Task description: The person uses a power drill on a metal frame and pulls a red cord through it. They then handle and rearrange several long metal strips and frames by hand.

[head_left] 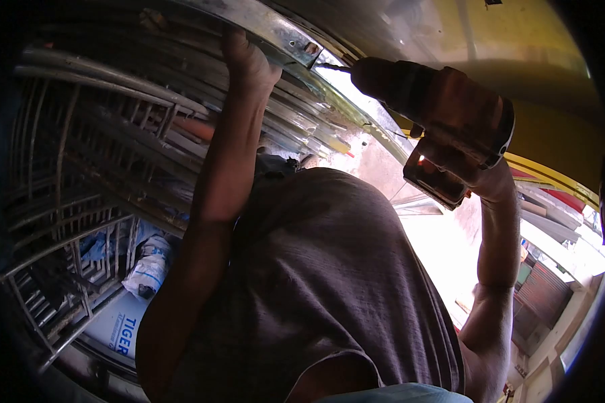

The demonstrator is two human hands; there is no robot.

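Note:
My right hand (pixel 487 183) is wrapped round the handle of a cordless drill (pixel 444 101), held up at the right. The drill's chuck points left, and its thin bit (pixel 333 67) reaches to the edge of a shiny metal bar (pixel 282 33). A square-looking hole shows near the bar's end, close to the bit's tip. My left hand (pixel 250 64) is raised to the underside of the same bar, gripping it from below. Its fingers are partly hidden in shadow behind the bar.
A large yellow panel (pixel 551 134) curves above the drill. On the left are metal racks (pixel 74 248) and long metal lengths (pixel 302 111). Below them stands a white container (pixel 117 322) marked TIGER, with a white and blue bag (pixel 149 269) beside it.

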